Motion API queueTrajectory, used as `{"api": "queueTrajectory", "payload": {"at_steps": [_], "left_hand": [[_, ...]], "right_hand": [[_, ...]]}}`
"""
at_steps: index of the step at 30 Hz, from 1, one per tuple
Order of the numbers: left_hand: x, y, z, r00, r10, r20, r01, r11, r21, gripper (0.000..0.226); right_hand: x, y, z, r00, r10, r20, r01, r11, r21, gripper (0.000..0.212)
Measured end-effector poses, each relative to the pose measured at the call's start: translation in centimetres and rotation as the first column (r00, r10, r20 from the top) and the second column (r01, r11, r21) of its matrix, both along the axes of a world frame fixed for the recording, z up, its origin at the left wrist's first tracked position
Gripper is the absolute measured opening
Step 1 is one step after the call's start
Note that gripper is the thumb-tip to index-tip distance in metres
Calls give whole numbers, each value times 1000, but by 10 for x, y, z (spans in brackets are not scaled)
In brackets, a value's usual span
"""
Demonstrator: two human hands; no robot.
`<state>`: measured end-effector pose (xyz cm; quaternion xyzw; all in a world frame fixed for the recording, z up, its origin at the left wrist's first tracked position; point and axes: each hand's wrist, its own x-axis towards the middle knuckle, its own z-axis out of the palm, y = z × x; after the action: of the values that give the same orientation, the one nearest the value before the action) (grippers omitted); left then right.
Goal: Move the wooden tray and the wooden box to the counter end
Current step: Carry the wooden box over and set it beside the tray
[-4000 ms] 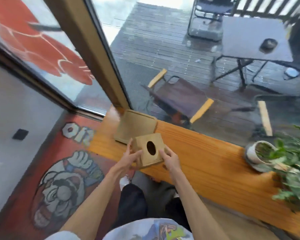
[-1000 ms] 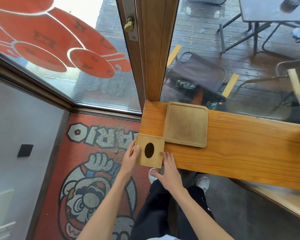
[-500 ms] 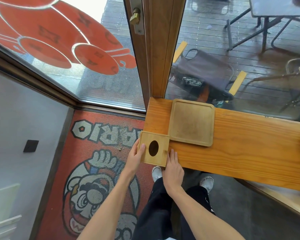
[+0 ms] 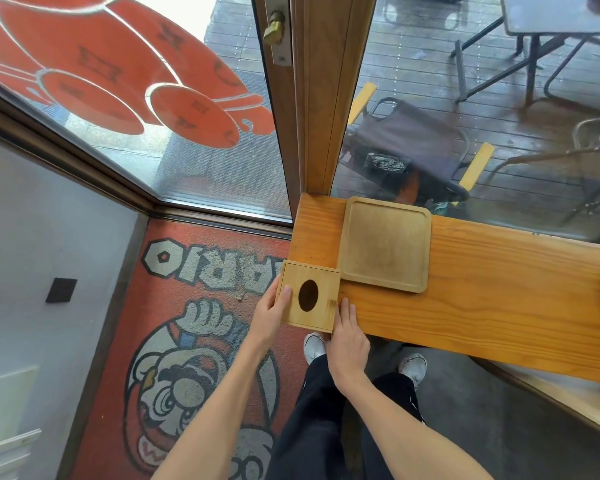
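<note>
Two wooden things sit at the left end of the counter (image 4: pixel 499 306), and we have both hands on one of them. Our left hand (image 4: pixel 269 315) presses against the left side of the wooden box (image 4: pixel 323 282), thumb lying on its top face just left of the oval hole, the other fingers hidden down the side. Our right hand (image 4: pixel 349 336) lies flat against the box's right side, fingers straight and together, pointing away from us along the edge, so the box is pinched between two open palms rather than wrapped in a fist. We cannot tell whether the box rests on the wood or is held just above it; its left and near edges hang past the counter's corner. The wooden tray (image 4: pixel 385 244) lies flat on the counter just beyond and to the right of the box, its near-left corner touching or nearly touching the box's far-right corner, its far edge close to the window glass. Below us we see a red floor mat (image 4: pixel 194 306) and our white shoes (image 4: pixel 314 346).
</note>
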<state>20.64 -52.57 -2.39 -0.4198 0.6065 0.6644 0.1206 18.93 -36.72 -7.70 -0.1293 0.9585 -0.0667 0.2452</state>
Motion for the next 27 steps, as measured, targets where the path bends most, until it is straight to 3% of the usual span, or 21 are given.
{"api": "queueTrajectory", "payload": {"at_steps": [27], "left_hand": [[-1, -8, -18, 999, -33, -1, 33, 999, -20, 63]], "right_hand": [[-3, 1, -3, 998, 42, 39, -44, 997, 61, 80]]}}
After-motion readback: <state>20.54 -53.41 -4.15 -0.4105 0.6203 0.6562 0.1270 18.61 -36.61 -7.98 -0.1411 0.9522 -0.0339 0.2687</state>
